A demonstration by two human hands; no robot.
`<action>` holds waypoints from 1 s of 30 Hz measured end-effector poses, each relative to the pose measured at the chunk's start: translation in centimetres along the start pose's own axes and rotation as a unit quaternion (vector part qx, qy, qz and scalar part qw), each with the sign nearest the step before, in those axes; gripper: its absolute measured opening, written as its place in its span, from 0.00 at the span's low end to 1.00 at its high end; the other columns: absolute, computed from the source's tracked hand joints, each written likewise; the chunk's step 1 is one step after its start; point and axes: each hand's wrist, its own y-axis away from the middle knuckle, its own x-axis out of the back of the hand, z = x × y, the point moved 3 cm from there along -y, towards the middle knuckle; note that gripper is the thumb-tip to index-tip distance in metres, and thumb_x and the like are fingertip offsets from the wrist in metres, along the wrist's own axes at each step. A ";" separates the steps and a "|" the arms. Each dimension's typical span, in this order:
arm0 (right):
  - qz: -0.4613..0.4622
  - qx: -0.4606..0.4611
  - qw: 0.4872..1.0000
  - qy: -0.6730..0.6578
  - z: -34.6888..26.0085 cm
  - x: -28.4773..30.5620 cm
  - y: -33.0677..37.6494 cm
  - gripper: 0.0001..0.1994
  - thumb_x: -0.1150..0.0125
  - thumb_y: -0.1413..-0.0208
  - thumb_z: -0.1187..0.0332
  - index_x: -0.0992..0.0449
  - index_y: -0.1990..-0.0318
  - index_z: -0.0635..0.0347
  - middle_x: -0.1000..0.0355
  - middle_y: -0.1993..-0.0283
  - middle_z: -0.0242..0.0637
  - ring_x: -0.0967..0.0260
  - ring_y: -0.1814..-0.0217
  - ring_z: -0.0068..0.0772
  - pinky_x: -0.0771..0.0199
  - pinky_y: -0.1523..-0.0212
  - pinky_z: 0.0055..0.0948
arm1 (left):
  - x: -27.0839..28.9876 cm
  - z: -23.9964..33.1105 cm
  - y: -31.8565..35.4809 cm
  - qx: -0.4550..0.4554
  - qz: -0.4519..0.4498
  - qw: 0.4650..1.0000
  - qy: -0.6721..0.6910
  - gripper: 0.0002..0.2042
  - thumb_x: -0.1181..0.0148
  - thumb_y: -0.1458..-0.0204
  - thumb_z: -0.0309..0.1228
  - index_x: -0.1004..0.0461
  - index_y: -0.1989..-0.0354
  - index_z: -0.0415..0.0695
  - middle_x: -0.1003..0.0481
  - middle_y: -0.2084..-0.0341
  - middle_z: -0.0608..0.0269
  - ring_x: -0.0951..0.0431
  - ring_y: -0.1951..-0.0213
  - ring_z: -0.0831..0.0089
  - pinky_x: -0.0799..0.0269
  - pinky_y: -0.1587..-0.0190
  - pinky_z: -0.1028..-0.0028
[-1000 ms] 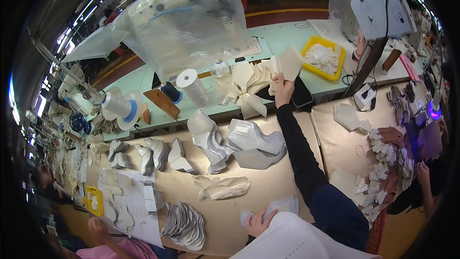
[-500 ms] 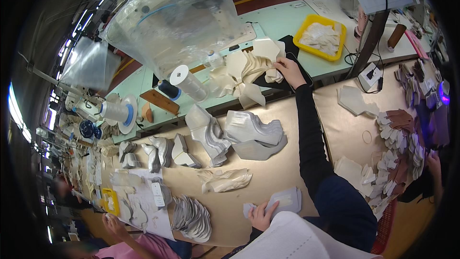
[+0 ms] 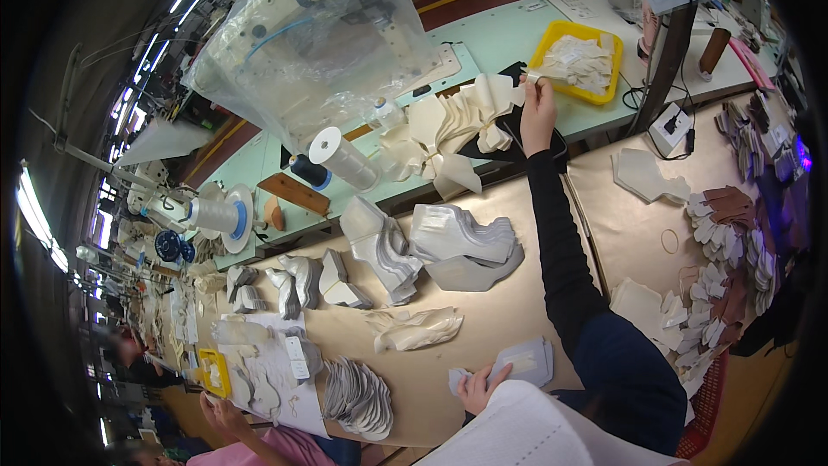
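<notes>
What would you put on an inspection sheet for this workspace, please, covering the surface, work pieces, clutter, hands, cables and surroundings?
Surface: tan tabletop, with a pale green bench along its far side.
Work pieces: layered cream pieces at the bench's near edge; flat grey pieces under the left hand.
Clutter: white thread cone, dark thread cone and crumpled cream material.
Hands: left hand rests on the grey pieces; right hand is raised beside the yellow tray, its grip unclear.
Cables: black cord beside a white box.
Surroundings: plastic-covered sewing machine; a co-worker's hands at lower left.
</notes>
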 end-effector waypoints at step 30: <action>-0.165 0.075 0.920 0.348 -0.2 -3.7 2.5 0.37 0.31 0.54 0.69 0.40 0.35 0.51 0.29 0.54 0.45 0.32 0.52 0.50 0.33 0.51 0.44 | 1.5 1.0 -1.1 0.000 -0.033 0.999 0.017 0.27 0.28 0.64 0.49 0.20 0.51 0.57 0.25 0.58 0.64 0.26 0.55 0.69 0.48 0.42 0.56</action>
